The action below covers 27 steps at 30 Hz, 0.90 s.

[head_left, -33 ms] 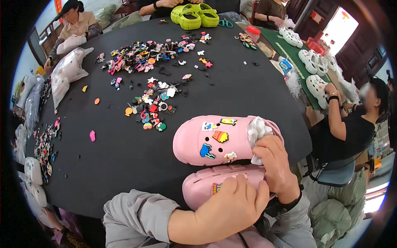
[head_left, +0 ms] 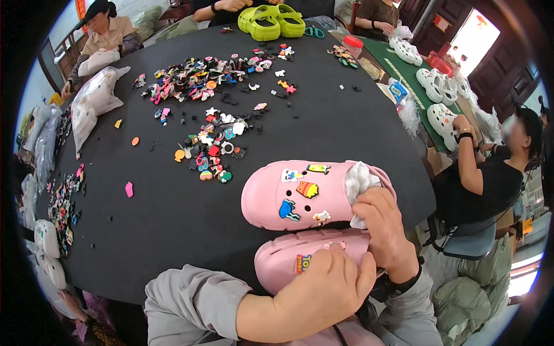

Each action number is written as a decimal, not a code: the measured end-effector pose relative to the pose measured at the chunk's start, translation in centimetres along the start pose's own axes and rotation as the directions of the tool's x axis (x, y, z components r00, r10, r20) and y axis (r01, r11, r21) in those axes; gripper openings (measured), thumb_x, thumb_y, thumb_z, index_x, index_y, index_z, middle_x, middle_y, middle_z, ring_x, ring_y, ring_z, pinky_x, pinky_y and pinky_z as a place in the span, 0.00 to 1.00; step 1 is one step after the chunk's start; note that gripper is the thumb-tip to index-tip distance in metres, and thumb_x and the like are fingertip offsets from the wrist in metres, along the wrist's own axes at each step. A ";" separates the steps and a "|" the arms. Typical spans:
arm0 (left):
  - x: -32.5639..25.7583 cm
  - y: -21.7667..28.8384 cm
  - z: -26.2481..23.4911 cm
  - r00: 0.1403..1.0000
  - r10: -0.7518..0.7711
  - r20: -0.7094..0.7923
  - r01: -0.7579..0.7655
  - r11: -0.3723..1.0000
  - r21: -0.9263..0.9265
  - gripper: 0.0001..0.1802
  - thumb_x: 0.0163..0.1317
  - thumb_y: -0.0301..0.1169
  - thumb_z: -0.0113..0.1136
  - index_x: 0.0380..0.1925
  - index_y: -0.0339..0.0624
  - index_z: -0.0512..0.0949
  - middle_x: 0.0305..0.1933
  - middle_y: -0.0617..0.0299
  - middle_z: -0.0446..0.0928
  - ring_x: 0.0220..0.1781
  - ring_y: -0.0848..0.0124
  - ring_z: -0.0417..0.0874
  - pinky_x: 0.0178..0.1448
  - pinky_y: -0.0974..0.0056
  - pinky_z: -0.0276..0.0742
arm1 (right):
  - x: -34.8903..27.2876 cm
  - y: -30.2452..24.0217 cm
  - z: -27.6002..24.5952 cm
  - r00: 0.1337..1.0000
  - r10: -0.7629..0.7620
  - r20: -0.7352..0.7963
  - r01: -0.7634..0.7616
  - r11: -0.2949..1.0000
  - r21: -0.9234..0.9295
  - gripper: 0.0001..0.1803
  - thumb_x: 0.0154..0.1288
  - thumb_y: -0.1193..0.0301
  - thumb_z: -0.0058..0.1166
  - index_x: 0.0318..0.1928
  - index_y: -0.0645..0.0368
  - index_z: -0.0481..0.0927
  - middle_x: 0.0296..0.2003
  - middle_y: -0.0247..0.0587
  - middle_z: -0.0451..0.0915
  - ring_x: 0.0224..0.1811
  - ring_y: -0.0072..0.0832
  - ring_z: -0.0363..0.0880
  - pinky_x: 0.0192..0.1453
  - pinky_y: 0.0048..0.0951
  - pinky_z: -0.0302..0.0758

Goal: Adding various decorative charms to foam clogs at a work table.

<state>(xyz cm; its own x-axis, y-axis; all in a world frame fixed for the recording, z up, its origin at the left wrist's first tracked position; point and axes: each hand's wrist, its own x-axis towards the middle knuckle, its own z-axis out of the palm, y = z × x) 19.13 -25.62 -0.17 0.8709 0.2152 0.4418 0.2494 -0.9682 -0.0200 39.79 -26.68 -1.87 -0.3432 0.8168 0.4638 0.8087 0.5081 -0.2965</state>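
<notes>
Two pink clogs lie side by side in front of me, toes to the left. The far clog [head_left: 265, 199] bears several charms, among them a french-fries charm [head_left: 307, 189] and a blue one [head_left: 287, 210]; white paper [head_left: 360, 180] fills its opening. On the near clog [head_left: 274, 262] a lettered charm [head_left: 302, 263] is partly covered. My left hand [head_left: 326, 279] is closed over this clog's upper, fingers bent down; a bit of pink shows at its fingertips, too hidden to name. My right hand [head_left: 384, 225] curls at the openings of the clogs, its fingers against the far one; its thumb is hidden.
Heaps of mixed charms [head_left: 202, 78] and a smaller pile [head_left: 213, 141] lie on the black table [head_left: 334, 127]. Lime-green clogs [head_left: 271, 23] stand at the far edge. White clogs [head_left: 441, 124] sit on a green table at right, where a co-worker [head_left: 490, 167] handles one.
My left hand has shifted very slightly right, uncovering more of the lettered charm. The clogs and my right hand look nearly the same.
</notes>
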 end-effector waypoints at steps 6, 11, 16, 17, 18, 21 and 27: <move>0.3 0.2 0.1 0.999 0.034 0.009 -0.035 0.988 0.150 0.21 0.58 0.36 0.53 0.49 0.38 0.77 0.28 0.59 0.77 0.35 0.60 0.81 0.41 0.62 0.70 | 0.3 0.2 0.1 1.000 0.008 0.012 -0.007 0.999 -0.039 0.26 0.39 0.73 0.61 0.45 0.62 0.74 0.42 0.48 0.74 0.46 0.49 0.72 0.53 0.45 0.69; 1.8 -8.7 -1.0 0.992 0.008 0.124 0.051 0.884 -0.465 0.12 0.49 0.30 0.64 0.34 0.43 0.76 0.27 0.58 0.79 0.31 0.59 0.84 0.32 0.54 0.76 | -0.2 -0.6 -0.3 0.995 -0.091 0.027 0.093 0.993 -0.074 0.15 0.42 0.68 0.57 0.35 0.58 0.78 0.32 0.38 0.75 0.38 0.39 0.74 0.46 0.40 0.66; 0.4 -14.1 -0.6 0.918 -0.396 -0.020 0.378 0.889 -0.257 0.09 0.59 0.29 0.58 0.39 0.39 0.79 0.33 0.52 0.81 0.36 0.52 0.83 0.41 0.53 0.78 | -3.6 -2.1 0.7 0.970 -0.180 -0.160 0.148 0.970 -0.194 0.14 0.39 0.62 0.57 0.31 0.48 0.80 0.32 0.32 0.76 0.40 0.36 0.74 0.48 0.43 0.65; 0.1 -14.4 -0.4 0.929 -0.368 0.043 0.361 0.873 -0.329 0.09 0.60 0.29 0.56 0.39 0.39 0.79 0.33 0.51 0.81 0.36 0.51 0.83 0.41 0.53 0.78 | -3.6 -2.0 0.7 0.968 -0.190 -0.161 0.159 0.968 -0.192 0.14 0.39 0.62 0.57 0.31 0.48 0.80 0.32 0.32 0.76 0.40 0.36 0.74 0.48 0.43 0.65; 0.1 -14.4 -0.6 0.929 -0.369 0.042 0.361 0.872 -0.330 0.09 0.60 0.29 0.56 0.39 0.39 0.79 0.33 0.51 0.81 0.36 0.51 0.83 0.41 0.53 0.78 | -3.7 -2.1 0.7 0.974 -0.166 -0.155 0.137 0.973 -0.185 0.13 0.40 0.62 0.58 0.31 0.48 0.80 0.32 0.32 0.76 0.41 0.36 0.74 0.48 0.43 0.65; 0.4 -14.7 -0.7 0.928 -0.333 0.166 0.370 0.879 -0.300 0.09 0.61 0.29 0.53 0.37 0.38 0.80 0.32 0.50 0.81 0.37 0.50 0.83 0.42 0.53 0.78 | -3.5 -2.1 0.5 0.984 -0.125 -0.127 0.101 0.977 -0.186 0.12 0.41 0.62 0.58 0.30 0.48 0.80 0.33 0.33 0.76 0.43 0.36 0.74 0.50 0.44 0.65; 0.5 -15.0 -0.1 0.923 -0.351 0.158 0.384 0.873 -0.301 0.09 0.62 0.29 0.51 0.34 0.37 0.80 0.32 0.49 0.81 0.36 0.49 0.83 0.42 0.52 0.78 | -2.3 -1.5 0.5 0.967 -0.209 -0.144 0.181 0.966 -0.187 0.14 0.39 0.63 0.60 0.27 0.55 0.75 0.30 0.37 0.75 0.33 0.37 0.72 0.39 0.37 0.63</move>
<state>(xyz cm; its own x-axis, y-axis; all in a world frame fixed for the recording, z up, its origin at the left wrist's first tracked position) 15.74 -10.99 0.44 0.7830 0.5589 0.2729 0.4245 -0.8009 0.4223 39.08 -29.19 -2.92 -0.4323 0.6447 0.6304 0.8080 0.5873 -0.0465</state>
